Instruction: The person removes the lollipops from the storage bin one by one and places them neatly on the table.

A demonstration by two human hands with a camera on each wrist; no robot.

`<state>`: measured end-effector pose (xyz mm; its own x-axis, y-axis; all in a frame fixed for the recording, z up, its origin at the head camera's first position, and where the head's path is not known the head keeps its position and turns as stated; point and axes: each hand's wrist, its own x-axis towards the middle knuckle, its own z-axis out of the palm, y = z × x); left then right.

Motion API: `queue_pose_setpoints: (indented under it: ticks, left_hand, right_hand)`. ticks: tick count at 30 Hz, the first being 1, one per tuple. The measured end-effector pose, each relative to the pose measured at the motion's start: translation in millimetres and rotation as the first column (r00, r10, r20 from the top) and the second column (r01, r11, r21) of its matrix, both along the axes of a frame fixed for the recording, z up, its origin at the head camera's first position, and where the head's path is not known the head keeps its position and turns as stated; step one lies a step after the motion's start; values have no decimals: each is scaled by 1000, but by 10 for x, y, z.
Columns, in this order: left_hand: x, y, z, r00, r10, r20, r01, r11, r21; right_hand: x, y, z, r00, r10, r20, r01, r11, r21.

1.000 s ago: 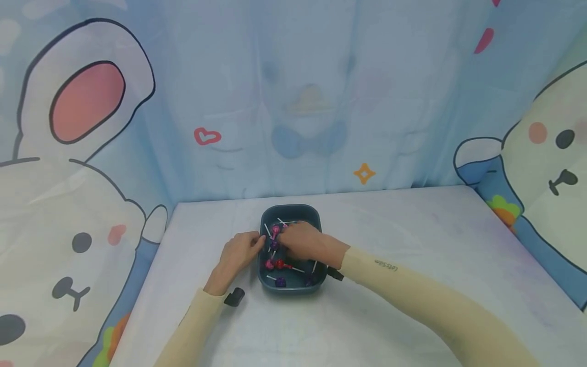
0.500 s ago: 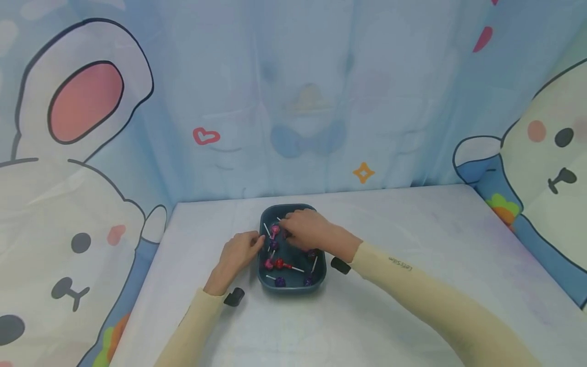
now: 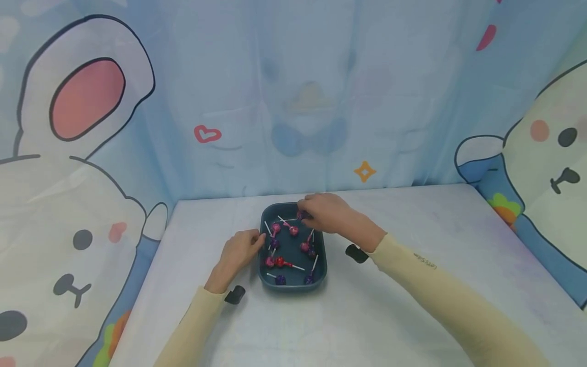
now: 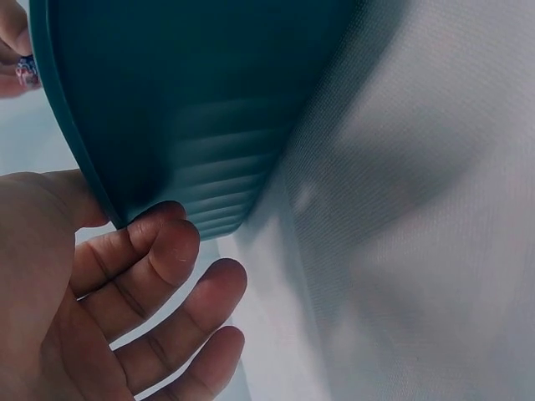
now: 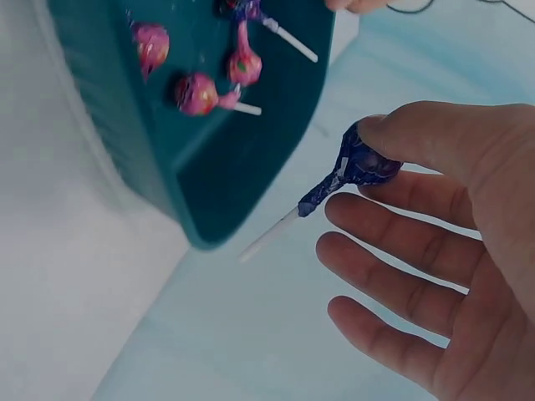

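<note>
Between my hands on the white table is a dark teal plastic bin (image 3: pixel 293 288) with several wrapped lollipops inside. Pink ones (image 5: pixel 198 93) and a purple one (image 3: pixel 280 280) lie scattered around a red one (image 3: pixel 279 261). At the bin's left side, my left hand (image 3: pixel 238 254) pinches the rim (image 4: pixel 71 125) between thumb and index finger, the other fingers loose outside. Over the far right corner my right hand (image 3: pixel 330 211) pinches a dark purple lollipop (image 5: pixel 368 163) by its candy head. Its white stick points away from the palm in the right wrist view.
A white cloth (image 3: pixel 403 306) covers the table. Behind it hangs a light blue curtain (image 3: pixel 312 61) printed with cartoon rabbits. Small black devices sit at the left wrist (image 3: pixel 235 295) and the right wrist (image 3: pixel 356 253).
My right hand has lifted from among the lollipops and moved back and right to the bin's far corner, carrying a purple lollipop. The left hand has stayed at the rim.
</note>
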<state>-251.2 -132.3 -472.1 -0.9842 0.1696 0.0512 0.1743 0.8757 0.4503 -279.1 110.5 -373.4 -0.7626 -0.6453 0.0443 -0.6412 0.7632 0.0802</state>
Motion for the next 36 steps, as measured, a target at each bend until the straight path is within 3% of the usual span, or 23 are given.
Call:
queue_pose_setpoints:
  ticks: [10,18,25,32,36]
  left_hand:
    - [19,-3,13,1000,1,10,-2,1000,9]
    - [27,-3,13,1000,6,15,-6,1000,17]
    - [20,-3,16,1000,14,22,-15,999,29]
    - [22,4,11,1000,4,13,-4,1000,25]
    - [25,7,11,1000,2,12,-2,1000,26]
  right_hand:
    - [-46,376,-71,998,-60,-19,58,995,-87]
    - [-43,657,-193,993,-116,23,118,987,-108]
    - [8,753,-381,982,-164,95,167,986,-20]
    - [87,777,-612,969,-219,116,201,969,145]
    - [101,814,-721,963,-239,127,215,960,178]
